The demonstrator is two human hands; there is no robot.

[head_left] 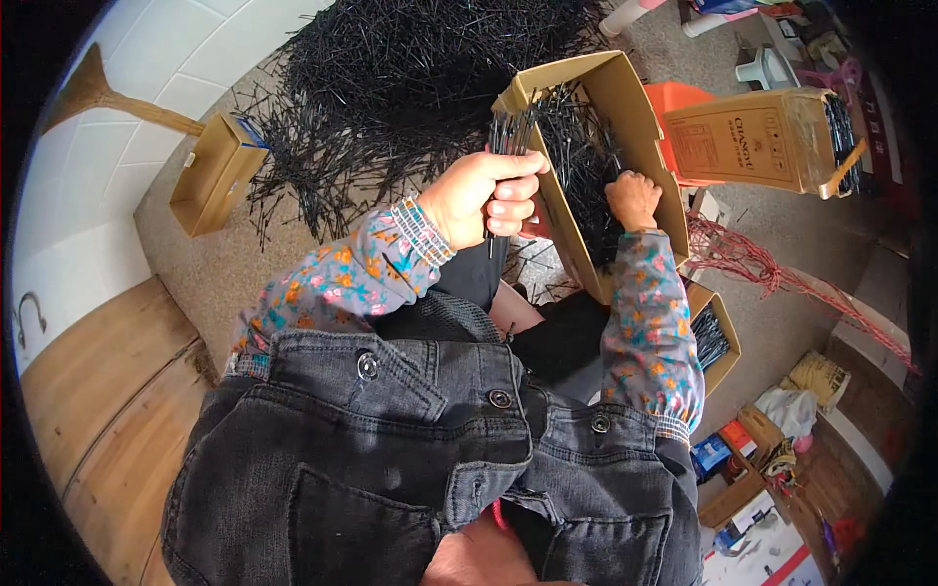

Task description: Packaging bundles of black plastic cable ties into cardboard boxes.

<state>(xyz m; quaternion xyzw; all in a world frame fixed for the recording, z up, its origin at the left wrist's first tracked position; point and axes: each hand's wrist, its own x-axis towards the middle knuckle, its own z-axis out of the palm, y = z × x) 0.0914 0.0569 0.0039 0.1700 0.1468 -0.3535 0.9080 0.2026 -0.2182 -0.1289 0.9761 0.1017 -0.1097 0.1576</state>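
My left hand (486, 198) is closed around a bundle of thin black sticks (505, 132) that stands upright in the fist, just left of an open cardboard box (635, 107). My right hand (633, 198) reaches down into that box, its fingers buried among the loose black sticks (584, 166) lying inside. The box rests tilted against my lap. A large heap of the same black sticks (410, 78) covers the floor beyond my hands.
A small cardboard box (215, 174) lies on the floor at the left. Another box of sticks (718, 337) sits at my right side. A printed carton (752, 137) rests on an orange stool (684, 98). Red string (752, 264) trails right.
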